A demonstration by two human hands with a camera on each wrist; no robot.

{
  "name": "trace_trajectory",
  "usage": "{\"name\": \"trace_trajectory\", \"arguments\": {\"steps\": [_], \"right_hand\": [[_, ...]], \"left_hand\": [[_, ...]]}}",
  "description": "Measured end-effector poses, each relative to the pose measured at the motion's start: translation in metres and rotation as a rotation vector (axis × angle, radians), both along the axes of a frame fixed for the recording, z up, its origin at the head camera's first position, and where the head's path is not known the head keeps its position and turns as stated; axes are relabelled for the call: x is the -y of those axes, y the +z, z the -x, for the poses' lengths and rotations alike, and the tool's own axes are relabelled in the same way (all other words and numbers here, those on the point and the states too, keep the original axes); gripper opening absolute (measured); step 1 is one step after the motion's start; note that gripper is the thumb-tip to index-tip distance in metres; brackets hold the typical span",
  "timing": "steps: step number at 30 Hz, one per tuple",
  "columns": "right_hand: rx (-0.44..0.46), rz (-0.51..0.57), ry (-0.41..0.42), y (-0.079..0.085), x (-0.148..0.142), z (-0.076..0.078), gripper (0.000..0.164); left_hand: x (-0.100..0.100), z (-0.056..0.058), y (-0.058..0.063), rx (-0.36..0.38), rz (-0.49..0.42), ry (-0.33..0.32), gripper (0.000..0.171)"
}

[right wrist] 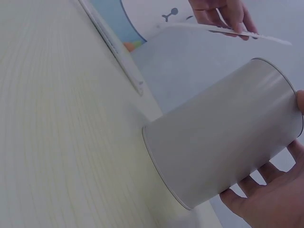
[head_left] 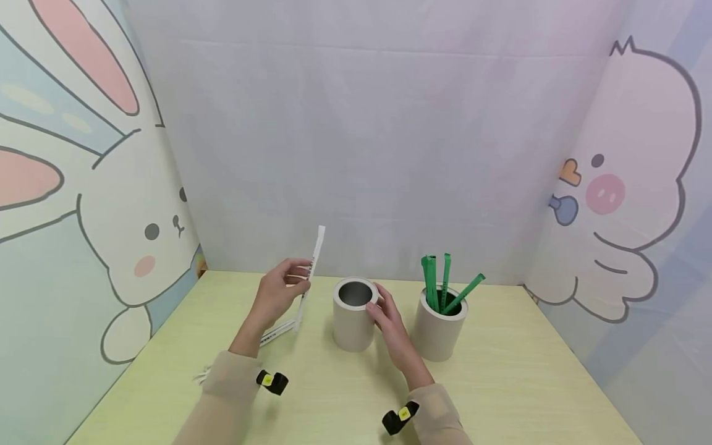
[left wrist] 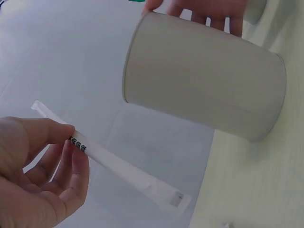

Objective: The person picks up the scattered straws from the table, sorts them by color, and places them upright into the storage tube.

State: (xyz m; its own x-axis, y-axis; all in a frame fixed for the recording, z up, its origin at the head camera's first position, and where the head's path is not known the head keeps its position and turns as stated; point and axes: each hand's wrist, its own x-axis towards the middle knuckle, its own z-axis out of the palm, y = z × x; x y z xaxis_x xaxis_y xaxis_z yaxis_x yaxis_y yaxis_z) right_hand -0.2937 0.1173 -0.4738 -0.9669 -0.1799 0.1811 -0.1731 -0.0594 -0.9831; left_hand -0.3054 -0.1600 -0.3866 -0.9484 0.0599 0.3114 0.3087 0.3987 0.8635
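My left hand (head_left: pixel 275 298) pinches a long white paper-wrapped straw (head_left: pixel 317 248) between thumb and fingers, left of a light grey cup (head_left: pixel 353 327). Dark printing shows on the wrapper (left wrist: pixel 118 166) in the left wrist view, and the straw is held up at a steep slant in the head view. The cup stands upright, and its visible inside is bare and dark. My right hand (head_left: pixel 394 330) holds this cup from its right side, thumb near the rim and fingers curled behind the wall (right wrist: pixel 223 137).
Another white wrapped straw (head_left: pixel 278 332) lies on the table beneath my left hand. A bit of white (head_left: pixel 203 374) peeks out beside the left sleeve. To the right stands a second grey cup (head_left: pixel 436 337) holding several green wrapped straws (head_left: pixel 447 275). A pale curtain (head_left: pixel 356 154) hangs behind.
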Motion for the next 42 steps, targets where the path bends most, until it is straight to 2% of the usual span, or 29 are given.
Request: {"name": "trace_trajectory", "arguments": {"steps": [4, 13, 17, 25, 30, 42], "right_hand": [[-0.001, -0.001, -0.001, 0.001, 0.0, 0.0, 0.065], [0.01, 0.001, 0.002, 0.0, 0.0, 0.001, 0.066], [0.01, -0.004, 0.002, 0.001, 0.001, 0.0, 0.066], [0.02, -0.019, -0.009, 0.001, 0.001, 0.0, 0.067], [0.023, -0.012, -0.018, -0.001, 0.0, 0.001, 0.066], [0.017, -0.022, -0.012, -0.002, 0.0, 0.002, 0.067]], "left_hand": [[-0.008, 0.001, 0.01, -0.041, -0.108, -0.013, 0.045], [-0.032, 0.007, 0.028, -0.121, -0.416, -0.079, 0.048], [-0.041, 0.01, 0.033, -0.151, -0.475, -0.078, 0.049], [-0.053, 0.015, 0.042, -0.161, -0.587, -0.063, 0.049], [-0.064, 0.02, 0.035, -0.141, -0.603, -0.066, 0.049], [-0.083, 0.03, -0.003, -0.091, -0.541, -0.014, 0.045]]}}
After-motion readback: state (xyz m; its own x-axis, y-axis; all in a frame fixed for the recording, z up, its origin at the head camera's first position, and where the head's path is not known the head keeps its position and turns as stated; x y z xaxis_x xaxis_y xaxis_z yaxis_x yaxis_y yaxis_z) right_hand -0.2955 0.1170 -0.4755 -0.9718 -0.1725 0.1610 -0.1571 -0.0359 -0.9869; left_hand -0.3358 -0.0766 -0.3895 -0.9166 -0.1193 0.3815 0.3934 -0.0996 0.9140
